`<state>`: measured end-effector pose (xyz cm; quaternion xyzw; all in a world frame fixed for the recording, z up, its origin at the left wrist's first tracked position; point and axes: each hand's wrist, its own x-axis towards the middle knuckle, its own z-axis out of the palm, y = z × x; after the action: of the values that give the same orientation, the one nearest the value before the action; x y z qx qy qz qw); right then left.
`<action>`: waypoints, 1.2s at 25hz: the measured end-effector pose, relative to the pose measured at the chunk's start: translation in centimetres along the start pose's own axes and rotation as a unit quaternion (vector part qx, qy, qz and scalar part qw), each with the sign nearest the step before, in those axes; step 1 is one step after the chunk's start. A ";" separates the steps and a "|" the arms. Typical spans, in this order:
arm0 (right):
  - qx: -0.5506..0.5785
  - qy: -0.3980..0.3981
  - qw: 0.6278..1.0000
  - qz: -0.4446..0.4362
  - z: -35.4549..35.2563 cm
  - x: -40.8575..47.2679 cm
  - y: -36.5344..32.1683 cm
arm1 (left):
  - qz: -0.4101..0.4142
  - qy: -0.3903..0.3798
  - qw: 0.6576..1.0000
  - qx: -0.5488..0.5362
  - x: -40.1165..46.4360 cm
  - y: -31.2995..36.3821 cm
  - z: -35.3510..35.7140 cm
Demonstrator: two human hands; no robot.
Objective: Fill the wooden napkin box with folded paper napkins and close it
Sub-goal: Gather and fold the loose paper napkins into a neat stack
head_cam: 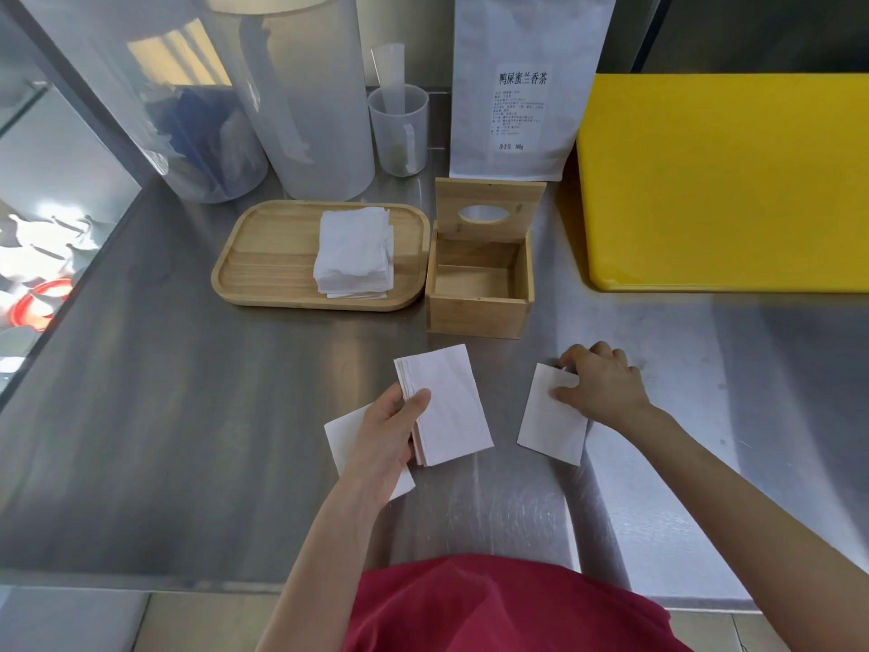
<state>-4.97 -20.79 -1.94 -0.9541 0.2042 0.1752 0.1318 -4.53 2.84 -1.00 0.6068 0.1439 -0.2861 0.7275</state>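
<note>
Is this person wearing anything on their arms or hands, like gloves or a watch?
No. Both the left hand and right hand are bare, with no gloves, rings or watch, and the forearms are uncovered. The only clothing visible is a dark red top.

White pouch (pixel 526 87) label: "鸭屎蜜兰香茶", "净含量 300g".

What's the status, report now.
Left hand holds folded napkin stack; right hand pinching single napkin on counter. Napkin box open, empty. Path clear.
</note>
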 end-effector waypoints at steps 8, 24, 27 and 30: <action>0.025 0.038 0.999 -0.016 0.7 -0.3 -0.4 | -0.008 0.003 1.000 0.005 0.1 0.2 0.2; 0.313 -0.048 0.930 -0.186 -4.3 -3.5 -4.4 | 0.008 0.038 0.999 -0.036 -0.1 0.6 -0.9; 0.332 -0.096 0.915 -0.209 -5.6 -4.3 -5.3 | 0.006 0.037 0.999 -0.029 -0.2 0.5 -1.0; 0.333 -0.141 0.900 -0.244 -6.4 -4.5 -6.5 | 0.018 0.020 1.000 -0.014 -0.3 0.3 -1.2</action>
<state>-4.16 -15.54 6.74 -0.8395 -0.0089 0.1925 0.5080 -4.37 4.08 -0.84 0.6047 0.1513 -0.2584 0.7380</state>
